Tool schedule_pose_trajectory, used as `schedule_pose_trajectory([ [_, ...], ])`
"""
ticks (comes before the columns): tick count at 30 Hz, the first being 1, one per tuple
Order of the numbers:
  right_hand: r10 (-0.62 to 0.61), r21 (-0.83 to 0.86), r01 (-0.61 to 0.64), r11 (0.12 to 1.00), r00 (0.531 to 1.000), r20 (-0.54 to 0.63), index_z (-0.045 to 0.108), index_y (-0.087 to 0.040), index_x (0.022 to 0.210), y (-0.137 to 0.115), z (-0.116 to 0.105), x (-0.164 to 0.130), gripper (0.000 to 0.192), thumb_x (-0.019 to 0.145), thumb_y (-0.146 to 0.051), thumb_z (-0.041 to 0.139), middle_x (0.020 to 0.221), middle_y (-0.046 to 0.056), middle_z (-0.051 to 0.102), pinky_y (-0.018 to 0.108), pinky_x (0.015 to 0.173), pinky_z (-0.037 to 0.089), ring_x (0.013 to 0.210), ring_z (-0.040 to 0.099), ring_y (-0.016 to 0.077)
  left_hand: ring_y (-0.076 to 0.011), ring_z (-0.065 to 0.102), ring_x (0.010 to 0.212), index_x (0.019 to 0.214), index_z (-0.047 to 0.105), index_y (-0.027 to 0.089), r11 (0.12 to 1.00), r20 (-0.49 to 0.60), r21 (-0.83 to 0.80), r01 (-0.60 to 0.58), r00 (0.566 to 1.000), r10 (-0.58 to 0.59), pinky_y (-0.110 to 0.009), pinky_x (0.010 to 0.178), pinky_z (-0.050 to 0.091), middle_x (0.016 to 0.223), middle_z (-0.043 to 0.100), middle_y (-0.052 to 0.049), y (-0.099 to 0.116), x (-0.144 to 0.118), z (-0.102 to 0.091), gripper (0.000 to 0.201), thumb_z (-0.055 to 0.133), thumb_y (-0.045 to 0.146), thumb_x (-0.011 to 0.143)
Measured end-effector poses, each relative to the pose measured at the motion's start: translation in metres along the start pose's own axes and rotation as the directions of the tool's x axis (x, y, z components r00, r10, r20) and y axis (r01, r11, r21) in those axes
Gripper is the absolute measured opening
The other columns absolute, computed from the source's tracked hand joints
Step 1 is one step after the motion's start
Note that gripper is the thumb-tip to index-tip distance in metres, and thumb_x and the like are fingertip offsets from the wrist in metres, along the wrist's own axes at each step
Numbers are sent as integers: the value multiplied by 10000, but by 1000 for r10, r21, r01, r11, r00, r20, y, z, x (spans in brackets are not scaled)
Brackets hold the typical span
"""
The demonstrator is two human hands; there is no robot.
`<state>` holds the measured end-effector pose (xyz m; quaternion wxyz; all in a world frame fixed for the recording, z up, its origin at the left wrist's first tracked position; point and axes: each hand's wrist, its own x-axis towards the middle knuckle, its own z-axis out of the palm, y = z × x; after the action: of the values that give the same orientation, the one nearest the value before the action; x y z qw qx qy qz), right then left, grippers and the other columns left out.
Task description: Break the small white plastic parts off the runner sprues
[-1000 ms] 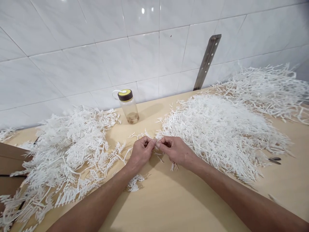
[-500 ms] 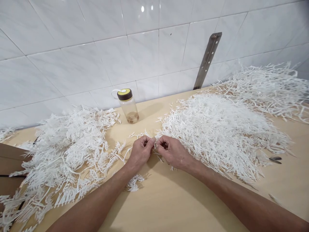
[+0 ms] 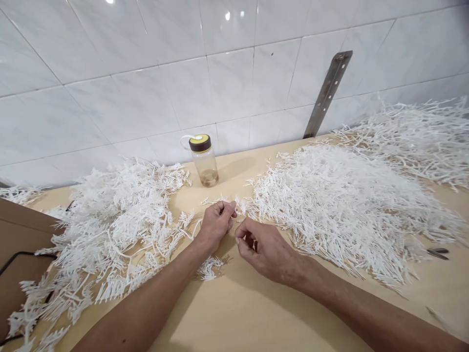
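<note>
My left hand (image 3: pixel 218 222) is closed in a pinch on a white branched plastic sprig (image 3: pixel 240 205), whose small forked tips stick out past the thumb. Just to the right and a little nearer to me, my right hand (image 3: pixel 262 247) is curled with thumb and forefinger together, apart from the left. What its fingertips hold, if anything, I cannot make out. A big pile of loose white sprigs (image 3: pixel 344 205) lies beyond and right of my right hand. Left of my left hand spreads a heap of longer branched white stems (image 3: pixel 124 220). A small white cluster (image 3: pixel 209 268) lies below my left wrist.
A clear bottle (image 3: pixel 205 168) with a dark and yellow lid stands behind my hands. Dark snips (image 3: pixel 437 253) lie at the right. A metal bracket (image 3: pixel 328 95) rises against the tiled wall. At the left edge is a brown box (image 3: pixel 25 244); more white strands (image 3: pixel 414 132) lie back right.
My right hand has drawn away from the left, toward me and slightly right, so the fingertips no longer meet. The left hand keeps its pinch. The view has shifted slightly left.
</note>
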<state>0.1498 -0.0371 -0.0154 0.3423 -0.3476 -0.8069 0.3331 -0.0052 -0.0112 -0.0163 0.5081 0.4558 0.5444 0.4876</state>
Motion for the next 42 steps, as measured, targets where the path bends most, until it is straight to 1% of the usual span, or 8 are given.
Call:
schedule_pose_trajectory([
  [5, 42, -64, -55, 996, 981, -189, 564, -208, 872, 15, -16, 7, 17, 888, -204, 560, 711, -15, 593, 240, 542, 429, 571, 527, 111, -55, 323, 398, 668, 557, 169, 1000, -21, 29, 5, 1000, -4, -214, 425, 244, 482, 441, 67, 2, 1, 1, 432, 682, 571, 763],
  [9, -13, -142, -20, 990, 973, -229, 633, -199, 959, 21, -20, 11, 87, 890, -216, 584, 829, 32, 644, 262, 604, 469, 665, 585, 138, -49, 327, 396, 653, 548, 166, 999, 15, 28, -17, 1000, 16, -220, 418, 227, 530, 490, 46, 1, 1, 1, 448, 689, 579, 755],
  [12, -26, -190, -16, 982, 975, -219, 662, -195, 1021, 25, -17, 12, 155, 888, -187, 584, 866, 44, 660, 281, 666, 484, 698, 609, 147, -54, 336, 403, 646, 553, 167, 997, 57, 59, -38, 998, 35, -225, 431, 237, 531, 505, 39, 2, 0, 1, 453, 678, 586, 764],
  [17, -34, -227, -14, 974, 978, -206, 655, -183, 878, 30, -12, 14, 94, 883, -139, 572, 829, 41, 655, 272, 674, 462, 713, 601, 147, -71, 338, 421, 639, 555, 170, 994, 106, 93, -60, 993, 50, -225, 452, 244, 447, 418, 59, 5, -3, 2, 449, 666, 581, 781],
  [24, 23, -158, -49, 986, 986, -165, 566, -192, 804, 28, -9, 15, 96, 876, -128, 560, 765, 5, 588, 259, 620, 414, 669, 541, 134, -61, 298, 425, 612, 488, 177, 996, 77, 73, -41, 996, 35, -214, 438, 209, 449, 379, 70, 7, -5, 4, 470, 679, 577, 770],
  [30, -57, -242, 33, 970, 994, -91, 497, -196, 802, 24, -6, 14, 146, 920, -118, 462, 791, 17, 549, 281, 634, 385, 688, 498, 147, -74, 318, 461, 620, 522, 174, 987, 28, 145, -74, 997, 71, -219, 448, 234, 487, 414, 57, 0, -3, 4, 405, 676, 513, 779],
  [36, -180, -262, 217, 940, 971, 155, 502, -190, 827, 3, 5, 1, 143, 932, -115, 440, 809, 29, 567, 282, 590, 356, 639, 470, 142, -67, 325, 409, 650, 521, 178, 995, -48, 93, -33, 998, 38, -214, 438, 252, 454, 420, 69, -1, 4, -2, 387, 657, 507, 801],
  [42, -62, -170, 55, 984, 997, -37, 526, -200, 840, 5, -10, 3, 76, 903, -158, 527, 770, -7, 599, 255, 606, 386, 633, 523, 120, -64, 352, 405, 699, 571, 166, 997, 54, 56, -52, 997, 49, -203, 437, 273, 442, 443, 65, 2, 3, -4, 428, 661, 575, 786],
])
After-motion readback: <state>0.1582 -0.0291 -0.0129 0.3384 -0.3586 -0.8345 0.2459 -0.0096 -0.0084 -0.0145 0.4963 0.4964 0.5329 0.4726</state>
